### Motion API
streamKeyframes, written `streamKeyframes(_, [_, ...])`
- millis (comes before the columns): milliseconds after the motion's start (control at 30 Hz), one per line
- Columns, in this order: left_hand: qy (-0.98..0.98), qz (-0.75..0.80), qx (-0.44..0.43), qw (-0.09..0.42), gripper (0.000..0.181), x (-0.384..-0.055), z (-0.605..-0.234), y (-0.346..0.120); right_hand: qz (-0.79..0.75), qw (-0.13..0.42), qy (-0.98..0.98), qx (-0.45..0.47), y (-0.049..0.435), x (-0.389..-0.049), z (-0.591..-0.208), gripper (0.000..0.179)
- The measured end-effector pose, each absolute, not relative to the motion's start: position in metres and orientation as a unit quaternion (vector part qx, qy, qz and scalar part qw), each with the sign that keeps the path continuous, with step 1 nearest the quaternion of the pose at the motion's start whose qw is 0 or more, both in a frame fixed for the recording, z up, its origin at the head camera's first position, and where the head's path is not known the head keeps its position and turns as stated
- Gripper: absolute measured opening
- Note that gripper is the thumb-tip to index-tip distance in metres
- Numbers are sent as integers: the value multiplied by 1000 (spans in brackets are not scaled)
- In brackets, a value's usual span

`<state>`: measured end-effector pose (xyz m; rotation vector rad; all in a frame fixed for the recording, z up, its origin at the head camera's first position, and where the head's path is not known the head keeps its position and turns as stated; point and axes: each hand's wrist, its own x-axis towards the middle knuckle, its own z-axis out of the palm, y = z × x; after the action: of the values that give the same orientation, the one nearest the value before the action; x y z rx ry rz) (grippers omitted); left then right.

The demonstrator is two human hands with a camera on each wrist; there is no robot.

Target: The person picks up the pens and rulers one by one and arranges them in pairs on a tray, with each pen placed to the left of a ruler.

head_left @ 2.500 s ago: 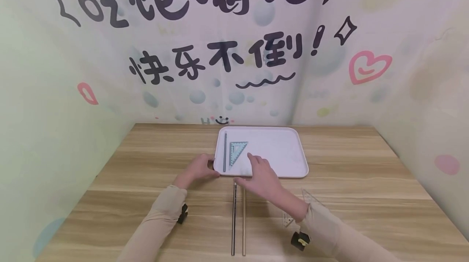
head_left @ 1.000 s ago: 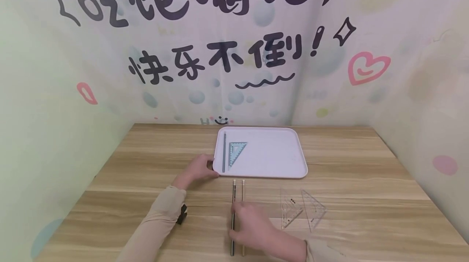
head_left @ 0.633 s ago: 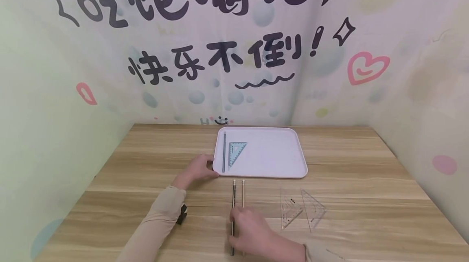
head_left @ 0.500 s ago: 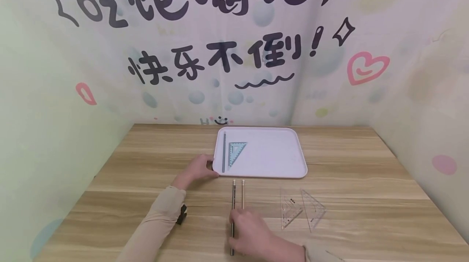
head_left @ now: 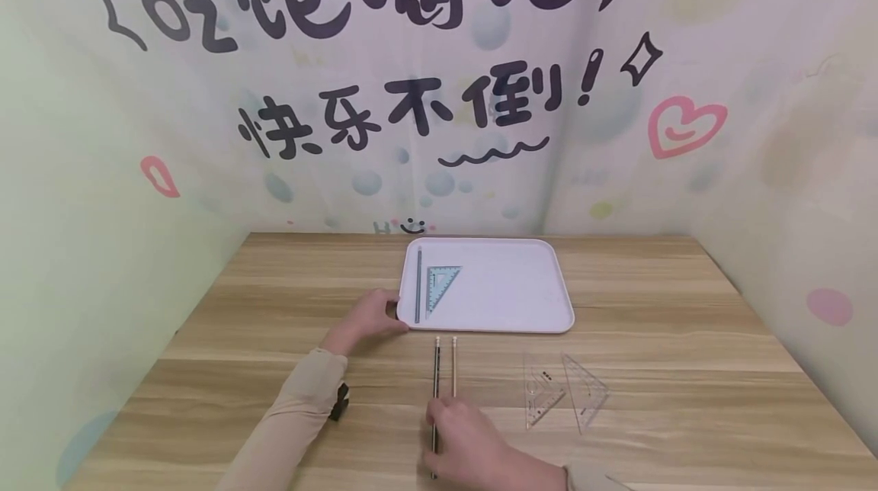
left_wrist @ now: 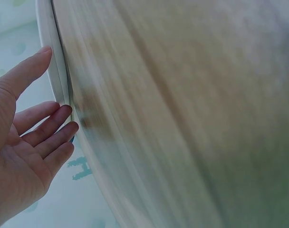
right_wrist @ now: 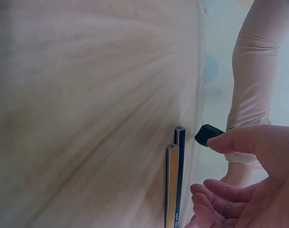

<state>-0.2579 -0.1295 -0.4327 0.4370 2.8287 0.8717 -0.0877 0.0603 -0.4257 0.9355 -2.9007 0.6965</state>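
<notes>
slim black pale-ended pencil [head_left: 437, 369]: long axis toward white rectangular tray [head_left: 507, 285]; below right hand [head_left: 469, 441], the nearer, with thumb and fingers apart; contact unclear.

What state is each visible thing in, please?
White rectangular tray: flat on wooden table.
Slim grey pencil: lying in tray.
Blue triangular set square: flat in tray.
Slim black pencil: on table, partly covered.
Slim gold pencil: likewise.
Left clear plastic triangular set square: flat, uncovered.
Right clear plastic triangular set square: likewise.
Left hand: at tray's corner.
Right hand: over the pencils.
</notes>
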Motion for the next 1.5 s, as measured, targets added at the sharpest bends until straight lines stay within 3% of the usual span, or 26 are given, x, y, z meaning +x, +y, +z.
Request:
streamKeyframes(833, [945, 283, 142, 76, 36, -259, -432, -130, 206, 13, -928, 311, 55, -83, -434, 24])
streamKeyframes(1067, [946, 281, 144, 79, 33, -259, -432, -129, 204, -36, -930, 303, 53, -82, -436, 22])
streamKeyframes(1500, [945, 282, 146, 76, 32, -258, -432, -129, 207, -72, -934, 283, 50, -81, -436, 18])
